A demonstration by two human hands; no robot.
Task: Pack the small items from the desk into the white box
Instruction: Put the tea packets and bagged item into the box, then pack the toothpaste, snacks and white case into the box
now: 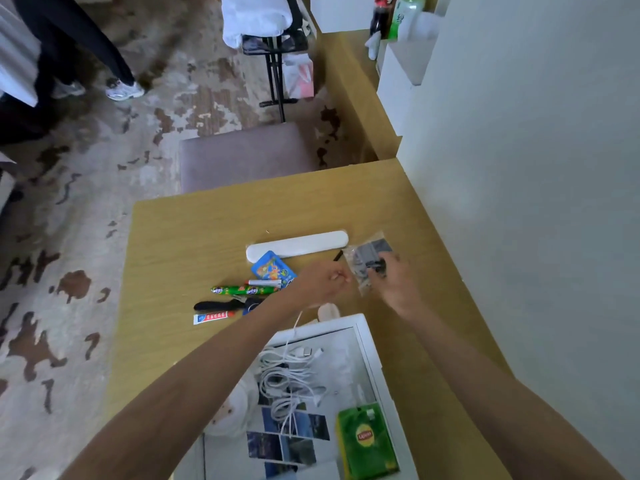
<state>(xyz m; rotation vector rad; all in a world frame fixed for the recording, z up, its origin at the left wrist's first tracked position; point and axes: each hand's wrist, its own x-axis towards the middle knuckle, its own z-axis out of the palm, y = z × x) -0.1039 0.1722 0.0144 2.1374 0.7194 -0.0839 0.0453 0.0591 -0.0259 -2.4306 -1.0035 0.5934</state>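
My right hand [396, 284] grips a clear plastic bag of dark grey parts [367, 258] just above the desk. My left hand [320, 280] hovers beside it with curled fingers touching the bag's left edge; whether it pinches the bag is unclear. The white box [372, 344] stands near me and holds white cables [291, 375], photo cards [287, 441] and a green Lipton packet [367, 441]. On the desk lie a long white case [298, 244], a blue packet [272, 268], a white pen [265, 282], a green candy stick [242, 290], a black object [221, 304] and a small red-and-white tube [212, 318].
The wooden desk [194, 237] meets a white wall on the right. A grey padded seat [242, 154] stands beyond the far edge. Another person's legs and shoes [121, 88] are on the patterned carpet at far left. Bottles [401, 15] stand on a far shelf.
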